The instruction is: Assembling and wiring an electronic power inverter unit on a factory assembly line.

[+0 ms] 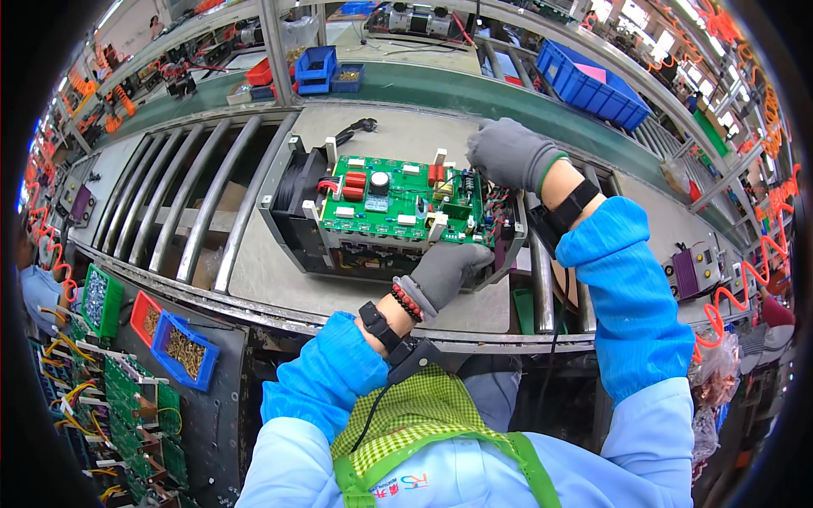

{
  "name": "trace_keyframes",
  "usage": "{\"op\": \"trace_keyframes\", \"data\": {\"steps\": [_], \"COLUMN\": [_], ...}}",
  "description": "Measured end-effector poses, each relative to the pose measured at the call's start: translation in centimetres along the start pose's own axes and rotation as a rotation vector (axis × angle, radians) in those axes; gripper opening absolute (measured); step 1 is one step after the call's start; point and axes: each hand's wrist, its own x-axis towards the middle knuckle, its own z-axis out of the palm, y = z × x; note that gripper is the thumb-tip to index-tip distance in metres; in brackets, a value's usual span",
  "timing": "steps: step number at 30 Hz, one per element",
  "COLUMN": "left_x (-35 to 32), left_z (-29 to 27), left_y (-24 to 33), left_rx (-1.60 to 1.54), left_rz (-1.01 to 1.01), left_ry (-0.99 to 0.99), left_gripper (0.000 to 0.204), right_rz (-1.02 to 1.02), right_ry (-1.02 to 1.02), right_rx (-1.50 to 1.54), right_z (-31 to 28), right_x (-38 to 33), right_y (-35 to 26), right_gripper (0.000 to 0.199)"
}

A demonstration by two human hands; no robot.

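Uneven pressure from left hand or right hand, each grip's closure indiscernible, could flex the mid-frame circuit board.

The head camera looks forward and steeply down from above the wearer, close over the green checked fabric apron at the lower edge. The green rectangular circuit board appears near, from above; the pale grey metal counter spans midframe, bending toward a dark round rim; the blue rectangular plastic crate stands farther off.
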Motion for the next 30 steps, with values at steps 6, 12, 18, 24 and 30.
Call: {"op": "trace_keyframes", "data": {"steps": [6,12,18,24,30], "left_x": [-0.1,-1.7,-4.2,-5.4,-10.7], "left_z": [-0.1,0.6,0.8,0.7,1.1], "left_y": [-0.1,0.8,1.7,3.2,9.7], "left_rx": [0.082,0.202,-0.151,-0.006,0.589], "left_rz": [0.054,0.127,-0.048,-0.215,-0.393], "left_ry": [-0.022,-0.069,-0.059,0.038,-0.054], "left_gripper": [0.017,0.02,0.027,0.035,0.067], "right_rz": [0.081,0.092,0.202,0.143,0.217], "right_ry": [-0.149,-0.09,0.37,0.006,0.407], "right_rx": [0.1,0.227,0.669,0.749,0.638], "right_z": [-0.6,-2.0,2.5,17.9,24.2], "right_x": [0.7,-1.0,-5.9,-2.4,3.8], "right_y": [-0.7,0.0,6.3,0.5,-3.0], "right_gripper": [0.016,0.018,0.034,0.07,0.055]}}
